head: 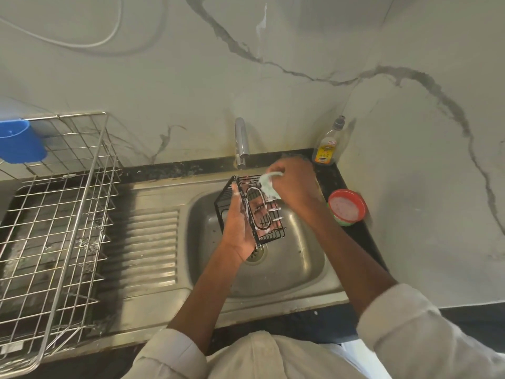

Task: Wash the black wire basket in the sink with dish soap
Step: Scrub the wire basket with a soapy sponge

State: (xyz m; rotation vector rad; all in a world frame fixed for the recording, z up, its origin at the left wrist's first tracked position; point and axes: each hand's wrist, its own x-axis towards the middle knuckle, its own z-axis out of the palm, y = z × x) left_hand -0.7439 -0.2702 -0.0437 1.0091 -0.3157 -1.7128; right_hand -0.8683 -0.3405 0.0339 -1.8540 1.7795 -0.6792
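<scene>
The black wire basket point(273, 222) is tilted on its side above the steel sink point(297, 269), with white suds on its wires. My left hand point(237, 228) grips its near left side from below. My right hand point(291, 180) holds a pale soapy scrub pad point(269, 187) against the basket's far top edge. The dish soap bottle point(328, 144) stands upright on the dark counter behind the sink, at the wall corner.
A chrome tap point(241, 142) stands just behind the basket. A red bowl of soapy water point(346, 207) sits on the counter to the right of the sink. A wire dish rack point(54, 222) with a blue holder point(20, 142) fills the left, past the ribbed drainboard point(153, 242).
</scene>
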